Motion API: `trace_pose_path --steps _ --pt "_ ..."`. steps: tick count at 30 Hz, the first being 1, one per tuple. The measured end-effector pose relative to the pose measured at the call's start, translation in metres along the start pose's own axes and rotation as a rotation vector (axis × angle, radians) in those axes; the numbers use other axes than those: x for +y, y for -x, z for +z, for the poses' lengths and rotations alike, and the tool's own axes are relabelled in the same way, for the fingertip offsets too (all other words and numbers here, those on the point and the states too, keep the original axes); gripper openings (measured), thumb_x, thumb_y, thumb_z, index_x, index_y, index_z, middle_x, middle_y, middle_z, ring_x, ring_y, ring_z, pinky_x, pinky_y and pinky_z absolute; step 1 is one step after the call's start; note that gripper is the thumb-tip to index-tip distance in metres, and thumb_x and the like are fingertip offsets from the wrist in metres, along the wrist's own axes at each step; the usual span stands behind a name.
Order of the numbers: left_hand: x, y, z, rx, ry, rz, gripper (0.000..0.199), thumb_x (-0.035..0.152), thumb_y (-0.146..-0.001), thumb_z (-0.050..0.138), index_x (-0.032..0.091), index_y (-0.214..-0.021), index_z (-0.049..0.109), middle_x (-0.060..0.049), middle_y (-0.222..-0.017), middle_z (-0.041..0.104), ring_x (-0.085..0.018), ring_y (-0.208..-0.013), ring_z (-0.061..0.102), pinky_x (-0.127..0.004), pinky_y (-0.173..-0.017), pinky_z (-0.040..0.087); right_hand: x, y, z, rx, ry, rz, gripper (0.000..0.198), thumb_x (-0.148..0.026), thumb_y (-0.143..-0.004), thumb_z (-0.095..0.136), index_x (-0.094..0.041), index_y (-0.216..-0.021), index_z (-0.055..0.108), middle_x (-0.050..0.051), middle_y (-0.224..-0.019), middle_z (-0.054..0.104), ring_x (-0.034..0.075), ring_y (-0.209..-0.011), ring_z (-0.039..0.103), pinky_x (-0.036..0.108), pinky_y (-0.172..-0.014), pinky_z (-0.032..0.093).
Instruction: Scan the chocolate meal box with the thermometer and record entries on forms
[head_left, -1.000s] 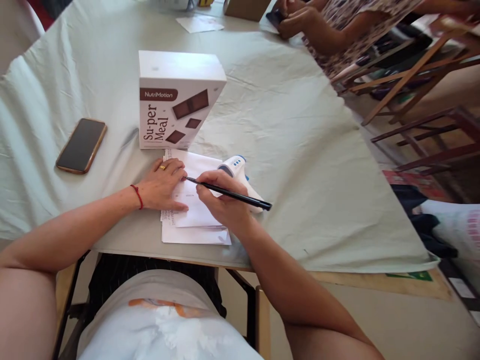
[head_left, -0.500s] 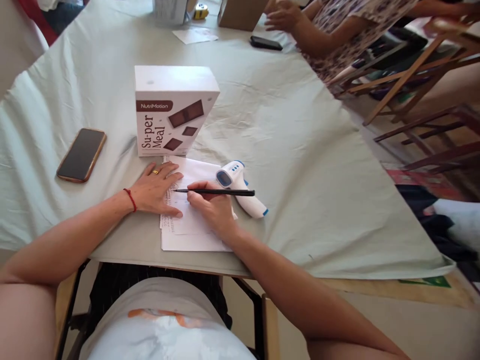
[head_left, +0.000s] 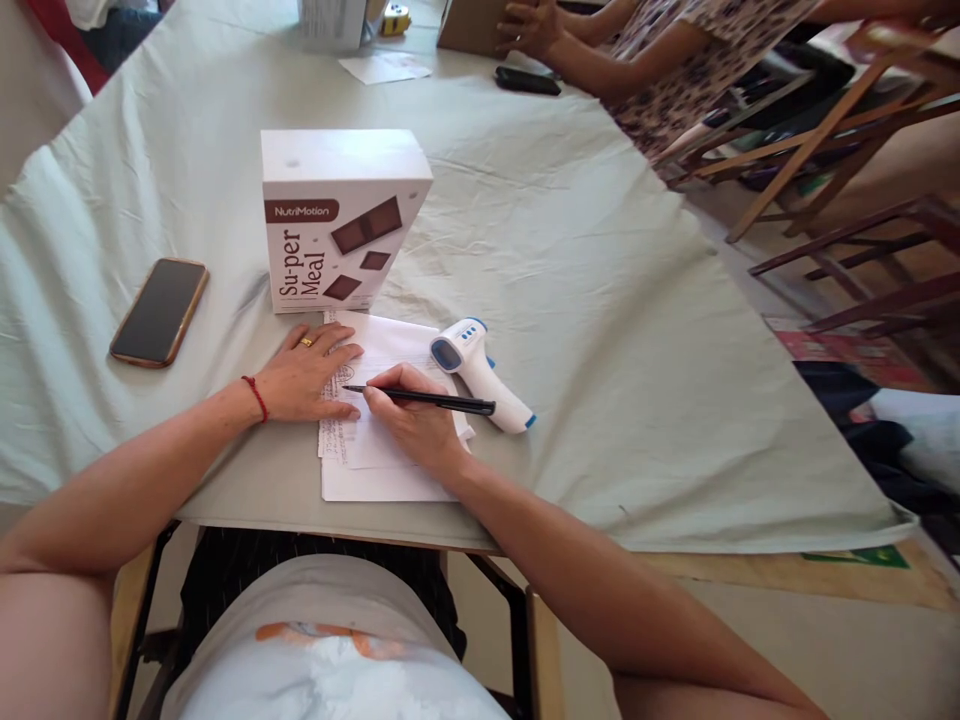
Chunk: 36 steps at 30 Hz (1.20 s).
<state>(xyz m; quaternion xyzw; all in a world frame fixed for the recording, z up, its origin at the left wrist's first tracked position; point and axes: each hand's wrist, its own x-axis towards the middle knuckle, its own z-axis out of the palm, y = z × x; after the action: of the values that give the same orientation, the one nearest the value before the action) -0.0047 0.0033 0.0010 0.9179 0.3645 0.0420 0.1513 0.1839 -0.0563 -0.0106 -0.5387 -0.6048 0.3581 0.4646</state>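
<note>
My left hand [head_left: 311,375] lies flat with spread fingers on the left edge of some white sheets of paper [head_left: 397,482]. Handwriting shows along that edge of the paper. A black pen [head_left: 442,400] is pinched in my right hand [head_left: 420,425], its tip at the paper close to my left fingers. Just right of the sheets rests a white and blue infrared thermometer [head_left: 484,375], near my right hand. Behind the paper stands a white and brown "Su-per Meal" box [head_left: 341,235] upright.
A smartphone [head_left: 160,312] lies at the left on the pale tablecloth [head_left: 600,330]. Toward the far side are a paper slip [head_left: 384,68], a yellow tape measure [head_left: 395,19], a dark case [head_left: 527,80] and a cardboard box [head_left: 472,25]. Another person's hands [head_left: 531,28] are beside that box.
The pen has tilted, its back end dropping, and its tip has moved slightly left and down along with my right hand. The other person's hands have shifted left to the cardboard box.
</note>
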Motion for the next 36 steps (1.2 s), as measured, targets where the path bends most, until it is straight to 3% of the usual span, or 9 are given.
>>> trace_pose_path --steps 9,15,17,20,23,26,30,33,36 --pt "0.001 -0.001 -0.001 -0.015 -0.003 -0.013 0.08 0.062 -0.085 0.067 0.014 -0.145 0.048 -0.024 -0.161 0.036 -0.04 -0.15 0.031 -0.058 -0.122 0.018 0.001 0.001 0.004 -0.021 -0.007 -0.006 0.006 -0.027 -0.074 0.061 -0.023 -0.069 0.061 -0.002 -0.064 0.065 0.014 -0.06 0.056 0.029 -0.059 0.048" --pt "0.006 -0.002 -0.007 -0.034 -0.009 -0.029 0.081 0.059 -0.081 0.071 0.013 -0.145 0.049 -0.025 -0.16 0.037 -0.043 -0.152 0.027 -0.064 -0.122 0.018 -0.018 -0.018 -0.036 -0.137 -0.208 0.007 0.008 -0.03 -0.076 0.068 -0.023 -0.078 0.065 -0.003 -0.063 0.063 0.014 -0.059 0.059 0.031 -0.061 0.051" --pt "0.015 -0.001 -0.008 -0.025 -0.06 0.024 0.066 0.048 -0.084 0.068 0.016 -0.14 0.055 -0.022 -0.158 0.042 -0.044 -0.153 0.023 -0.068 -0.122 0.013 -0.017 -0.029 -0.052 -0.079 -0.336 0.008 0.014 -0.037 -0.079 0.068 -0.024 -0.082 0.065 -0.003 -0.061 0.06 0.014 -0.058 0.059 0.031 -0.059 0.05" --pt "0.036 0.002 -0.003 -0.041 -0.11 0.256 0.051 0.024 -0.086 0.057 0.017 -0.136 0.061 -0.016 -0.157 0.047 -0.038 -0.155 0.025 -0.065 -0.126 0.007 -0.009 -0.04 -0.064 -0.001 -0.441 -0.015 0.021 -0.044 -0.078 0.072 -0.025 -0.086 0.065 -0.004 -0.063 0.06 0.013 -0.058 0.059 0.031 -0.06 0.051" --pt "0.055 0.008 0.007 -0.118 -0.013 0.479 0.057 0.019 -0.087 0.052 0.018 -0.144 0.056 -0.013 -0.16 0.044 -0.032 -0.153 0.033 -0.059 -0.128 0.017 -0.006 -0.041 -0.06 -0.044 -0.456 0.001 0.028 -0.049 -0.079 0.072 -0.025 -0.093 0.068 -0.002 -0.07 0.064 0.015 -0.064 0.064 0.034 -0.065 0.055" --pt "0.062 0.012 0.014 -0.172 0.09 0.567 0.055 0.021 -0.092 0.049 0.017 -0.146 0.053 -0.011 -0.16 0.044 -0.028 -0.152 0.036 -0.056 -0.127 0.024 -0.009 -0.033 -0.048 -0.143 -0.483 0.064 0.035 -0.051 -0.079 0.073 -0.024 -0.101 0.07 0.001 -0.08 0.07 0.017 -0.073 0.068 0.037 -0.072 0.058" --pt "0.062 0.012 0.015 -0.215 0.164 0.556 0.049 0.026 -0.099 0.05 0.017 -0.146 0.053 -0.012 -0.158 0.046 -0.027 -0.152 0.036 -0.054 -0.127 0.026 -0.009 -0.025 -0.029 -0.162 -0.505 0.136 0.026 -0.041 -0.077 0.073 -0.023 -0.095 0.069 -0.001 -0.073 0.067 0.014 -0.067 0.063 0.032 -0.067 0.055" --pt "0.062 0.008 0.012 -0.223 0.224 0.55 0.047 0.024 -0.097 0.055 0.012 -0.142 0.056 -0.016 -0.155 0.05 -0.029 -0.151 0.039 -0.052 -0.128 0.026 -0.002 -0.022 -0.014 -0.08 -0.429 0.144 0.012 -0.033 -0.077 0.068 -0.022 -0.078 0.063 -0.005 -0.059 0.055 0.011 -0.056 0.051 0.026 -0.056 0.045" --pt "0.057 0.003 0.005 -0.192 0.405 0.514 0.029 0.022 -0.091 0.057 0.015 -0.117 0.069 -0.014 -0.13 0.071 -0.025 -0.127 0.063 -0.041 -0.113 0.047 0.004 -0.019 -0.005 0.019 -0.313 0.105 0.011 -0.029 -0.073 0.064 -0.023 -0.068 0.057 -0.006 -0.055 0.05 0.01 -0.052 0.043 0.026 -0.051 0.039"
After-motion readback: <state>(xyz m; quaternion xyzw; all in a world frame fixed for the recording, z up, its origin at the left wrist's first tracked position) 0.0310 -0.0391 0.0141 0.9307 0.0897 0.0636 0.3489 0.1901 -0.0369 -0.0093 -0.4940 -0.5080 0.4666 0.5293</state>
